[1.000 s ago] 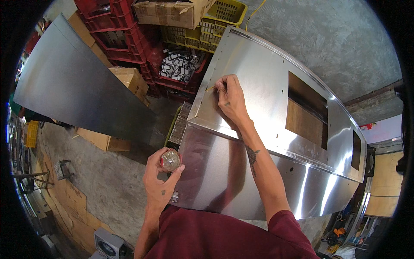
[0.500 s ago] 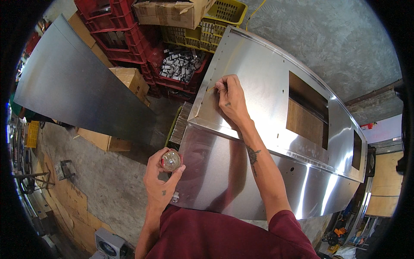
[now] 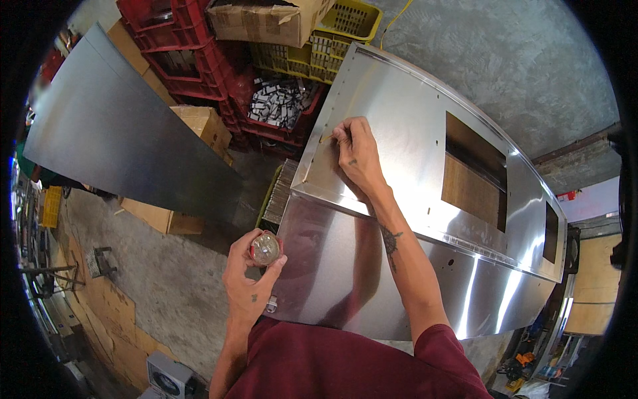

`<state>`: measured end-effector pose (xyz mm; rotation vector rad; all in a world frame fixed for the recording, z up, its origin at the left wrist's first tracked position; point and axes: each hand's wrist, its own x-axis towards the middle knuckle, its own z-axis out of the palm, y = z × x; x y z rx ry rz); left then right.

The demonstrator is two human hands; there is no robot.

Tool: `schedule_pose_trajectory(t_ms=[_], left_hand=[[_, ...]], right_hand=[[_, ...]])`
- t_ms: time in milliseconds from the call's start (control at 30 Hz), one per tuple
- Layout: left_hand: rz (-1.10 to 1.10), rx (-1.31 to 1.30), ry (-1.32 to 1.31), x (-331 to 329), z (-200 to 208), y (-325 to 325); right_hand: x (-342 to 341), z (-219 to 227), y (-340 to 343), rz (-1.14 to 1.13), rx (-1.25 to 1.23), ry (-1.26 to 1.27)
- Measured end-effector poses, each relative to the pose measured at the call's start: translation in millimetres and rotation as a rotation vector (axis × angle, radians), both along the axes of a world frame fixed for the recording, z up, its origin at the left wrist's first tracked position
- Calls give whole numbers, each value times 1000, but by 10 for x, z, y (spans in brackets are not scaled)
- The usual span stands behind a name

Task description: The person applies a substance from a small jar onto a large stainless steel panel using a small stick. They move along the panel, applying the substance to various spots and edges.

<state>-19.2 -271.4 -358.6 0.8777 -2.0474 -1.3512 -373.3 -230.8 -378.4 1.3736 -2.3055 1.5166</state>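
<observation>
My left hand is wrapped round a small round jar with a clear, shiny top face and a bit of red at its side; what it contains is hard to make out. Up along the left edge of a large stainless steel cabinet, my right hand is closed in a pinch. A thin yellowish stick pokes out left of its fingertips, close to a row of small holes in that edge. The rest of the stick is hidden by the fingers.
Rectangular openings pierce the cabinet's top. Stacked red crates, one with many small metal parts, stand beyond it beside yellow crates. A curved sheet-metal panel juts in at left, with cardboard boxes behind it.
Both hands stay almost where they were. The jar is tilted very slightly, and the whole view has shifted a little.
</observation>
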Motion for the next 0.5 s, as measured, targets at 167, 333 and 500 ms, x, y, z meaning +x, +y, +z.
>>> schedule_pose_trajectory(t_ms=[167,333,500], left_hand=[[1,48,12,-10,34,7],[15,90,46,-37,63,9],[11,66,134,-106,57,4]], right_hand=[[88,130,113,-83,-29,-39],[677,528,460,-66,-28,-241],[1442,805,731,135,-42,-254]])
